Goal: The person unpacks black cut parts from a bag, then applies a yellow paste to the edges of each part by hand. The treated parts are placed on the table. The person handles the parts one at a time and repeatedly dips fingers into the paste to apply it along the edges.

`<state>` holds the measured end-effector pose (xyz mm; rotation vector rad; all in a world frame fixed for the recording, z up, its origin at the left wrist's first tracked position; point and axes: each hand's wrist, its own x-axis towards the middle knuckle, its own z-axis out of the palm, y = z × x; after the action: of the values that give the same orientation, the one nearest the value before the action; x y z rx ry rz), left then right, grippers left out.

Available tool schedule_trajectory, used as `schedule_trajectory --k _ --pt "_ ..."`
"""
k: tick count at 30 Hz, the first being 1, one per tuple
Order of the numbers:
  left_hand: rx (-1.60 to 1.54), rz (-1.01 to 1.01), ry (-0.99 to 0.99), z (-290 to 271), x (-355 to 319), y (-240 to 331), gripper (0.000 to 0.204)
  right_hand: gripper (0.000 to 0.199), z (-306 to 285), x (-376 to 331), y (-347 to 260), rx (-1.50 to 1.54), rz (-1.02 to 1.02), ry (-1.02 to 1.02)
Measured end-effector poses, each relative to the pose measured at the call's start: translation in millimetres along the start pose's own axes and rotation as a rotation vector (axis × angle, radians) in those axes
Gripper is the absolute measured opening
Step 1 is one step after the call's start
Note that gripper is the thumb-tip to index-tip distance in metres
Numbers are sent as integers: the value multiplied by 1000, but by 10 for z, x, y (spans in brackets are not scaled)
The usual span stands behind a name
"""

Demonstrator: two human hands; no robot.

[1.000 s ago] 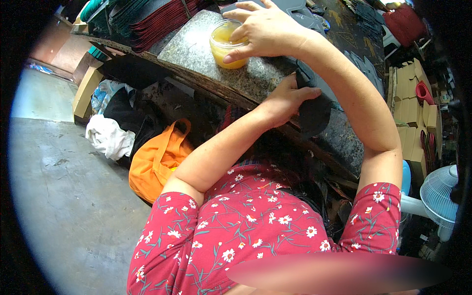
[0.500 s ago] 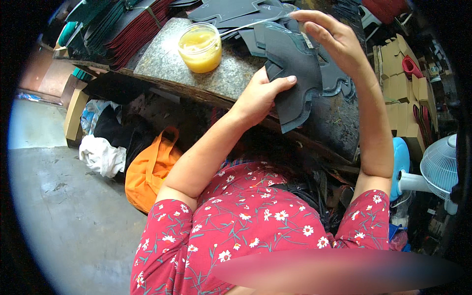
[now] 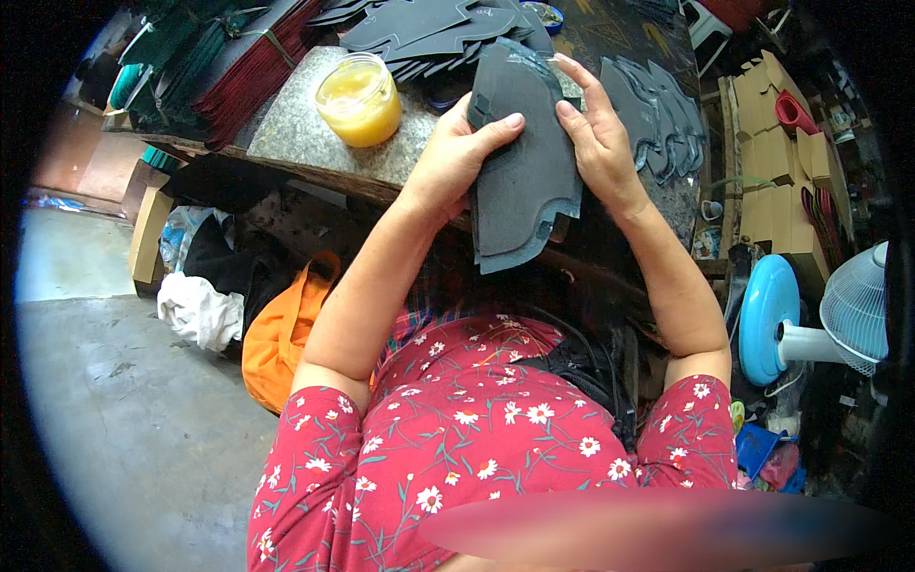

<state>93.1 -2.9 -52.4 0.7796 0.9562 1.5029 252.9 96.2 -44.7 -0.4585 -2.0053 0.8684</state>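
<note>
Over the table's near edge, both hands hold a stack of dark grey cut sheet pieces [image 3: 526, 162] with notched edges and a glossy upper end. My left hand [image 3: 456, 157] is closed on the left side, its thumb lying flat on top. On the opposite side my right hand [image 3: 600, 148] grips the edge with its thumb on the face, index finger raised near the upper corner. An open clear jar of yellow paste [image 3: 360, 105] stands left of my hands on the speckled stone slab [image 3: 286, 124]. Similar grey pieces [image 3: 658, 119] lie fanned out to the right.
More dark cut pieces [image 3: 429, 29] are heaped at the back beside a small blue bowl [image 3: 545, 15]. Maroon sheets [image 3: 250, 71] are stacked at far left. Cardboard boxes [image 3: 777, 181] and a blue-and-white fan [image 3: 767, 319] stand right. An orange bag [image 3: 284, 338] sits below.
My right hand has come down from above the pieces to grip their right side. The held stack has turned more upright. A thin pale strand between jar and right hand no longer shows.
</note>
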Motion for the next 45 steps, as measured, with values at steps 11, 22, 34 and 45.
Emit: schedule_trajectory --k 11,22,34,45 --pt "74 -38 -121 -31 -93 51 53 59 -243 23 124 79 2 -182" --pt "41 -83 -152 -77 -98 101 47 95 -237 34 67 513 421 -329" --pt "-101 -3 -22 -158 -26 94 36 93 -327 -71 212 789 462 -383" --pt "-198 138 95 11 -26 39 34 72 -250 -62 -140 549 432 -306"
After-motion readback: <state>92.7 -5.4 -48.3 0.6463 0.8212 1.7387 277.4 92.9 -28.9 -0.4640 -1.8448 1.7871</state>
